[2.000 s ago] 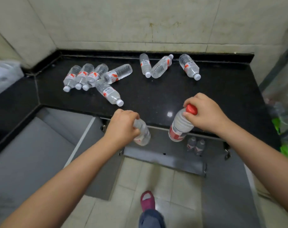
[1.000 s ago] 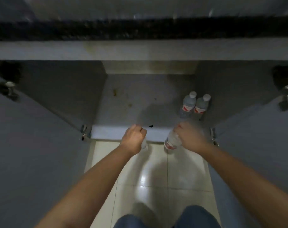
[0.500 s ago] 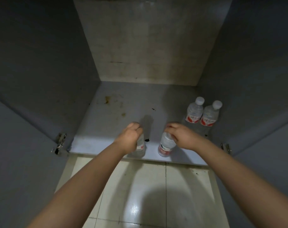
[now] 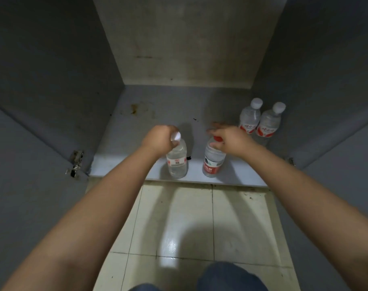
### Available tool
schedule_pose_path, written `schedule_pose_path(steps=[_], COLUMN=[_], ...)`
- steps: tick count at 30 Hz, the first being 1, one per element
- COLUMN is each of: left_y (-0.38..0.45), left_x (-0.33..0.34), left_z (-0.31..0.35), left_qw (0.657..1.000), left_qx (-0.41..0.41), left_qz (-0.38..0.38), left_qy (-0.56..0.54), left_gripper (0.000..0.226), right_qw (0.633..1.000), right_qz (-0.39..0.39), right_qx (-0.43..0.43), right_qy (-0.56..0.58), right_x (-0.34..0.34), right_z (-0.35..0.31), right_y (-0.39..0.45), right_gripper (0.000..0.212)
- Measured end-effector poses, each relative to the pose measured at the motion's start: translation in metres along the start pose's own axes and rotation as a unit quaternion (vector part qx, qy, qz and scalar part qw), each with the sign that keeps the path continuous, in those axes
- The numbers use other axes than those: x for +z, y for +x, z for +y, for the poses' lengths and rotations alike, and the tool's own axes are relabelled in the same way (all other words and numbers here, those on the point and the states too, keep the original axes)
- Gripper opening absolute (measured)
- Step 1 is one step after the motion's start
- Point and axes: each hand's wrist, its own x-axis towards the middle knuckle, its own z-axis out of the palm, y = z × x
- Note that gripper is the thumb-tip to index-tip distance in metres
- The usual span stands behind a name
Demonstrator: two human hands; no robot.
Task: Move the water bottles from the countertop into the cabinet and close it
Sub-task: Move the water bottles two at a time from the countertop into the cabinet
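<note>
Glossy pale floor tiles (image 4: 191, 223), dim light.

The single head-worn camera is looking forward and steeply down from close range into the open cabinet (image 4: 136, 122), its floor filling the middle, side walls running off left and right, and the tiled floor (image 4: 178, 217) lying nearest below.
</note>
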Motion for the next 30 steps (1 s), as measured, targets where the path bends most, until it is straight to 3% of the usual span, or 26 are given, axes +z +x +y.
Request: schedule_pose_path(steps=[2,5,8,17,21,25,30], left_y=[0.0,-0.001,-0.001,-0.005,-0.006,-0.004,0.002], left_x=[0.001,0.002,0.003,0.003,0.004,0.006,0.007], left_z=[0.003,0.011,0.011,0.001,-0.002,0.007,0.023], left_qw=[1.0,0.998,0.998,0.998,0.995,0.995,0.995], left_qx=[-0.015,-0.016,-0.012,0.05,0.092,0.092,0.016], left_qz=[0.006,0.006,0.008,-0.032,-0.041,-0.035,-0.018], left_qy=[0.026,0.064,0.061,0.029,0.014,0.032,0.097], left_gripper=[0.038,0.032,0.03,0.025,0.023,0.027,0.039], right_qw=[0.998,0.994,0.995,0.995,0.997,0.999,0.992], right_qz=[0.02,-0.004,-0.017,-0.067,-0.062,-0.014,0.088], right_qx=[0.053,0.08,0.06,-0.044,-0.038,0.019,0.072], right_qy=[-0.033,-0.073,-0.084,-0.051,-0.034,-0.028,-0.05], right_x=[0.003,0.004,0.002,-0.007,-0.006,-0.001,0.015], right_z=[-0.002,-0.005,-0.006,0.008,0.004,0.001,-0.005], right_y=[0.002,0.006,0.009,0.011,0.007,0.001,-0.002], right_gripper=[0.05,0.036,0.025,0.034,0.041,0.048,0.037])
